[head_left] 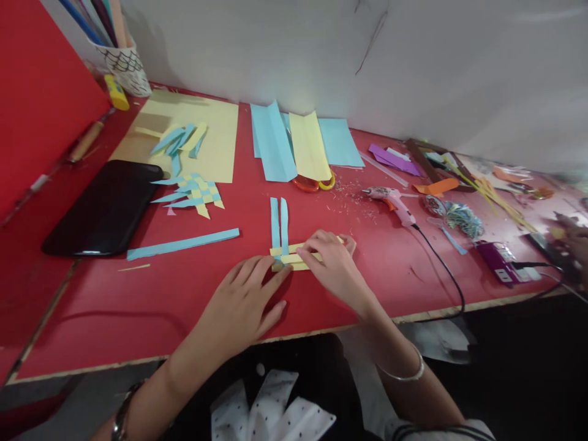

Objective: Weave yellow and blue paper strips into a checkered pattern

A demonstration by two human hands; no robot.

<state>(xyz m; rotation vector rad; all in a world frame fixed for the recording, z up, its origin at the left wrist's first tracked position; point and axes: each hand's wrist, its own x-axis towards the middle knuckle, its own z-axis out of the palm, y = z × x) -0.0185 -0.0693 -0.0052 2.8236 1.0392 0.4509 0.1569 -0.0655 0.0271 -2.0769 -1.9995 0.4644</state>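
Two light blue paper strips (275, 222) stand side by side, crossing several pale yellow paper strips (292, 260) on the red table. My left hand (243, 297) lies over the lower left end of this weave, fingers stretched out and fingertips touching the paper. At the right, my right hand (333, 263) has its fingers bent round the yellow strips, thumb and fingertips on them; their right ends are partly hidden beneath it. A single long blue strip (184, 244) lies left of the weave. Farther left is a woven blue and yellow paper piece (195, 191) with pointed ends.
A black phone-like slab (103, 208) lies left. Folded blue paper (273, 144) and yellow paper (310, 147) rest over scissors (307, 184) at the back. A pink glue gun (392, 202) with its cord and a purple power socket box (500, 262) sit right. Another person's hand (572, 233) shows far right.
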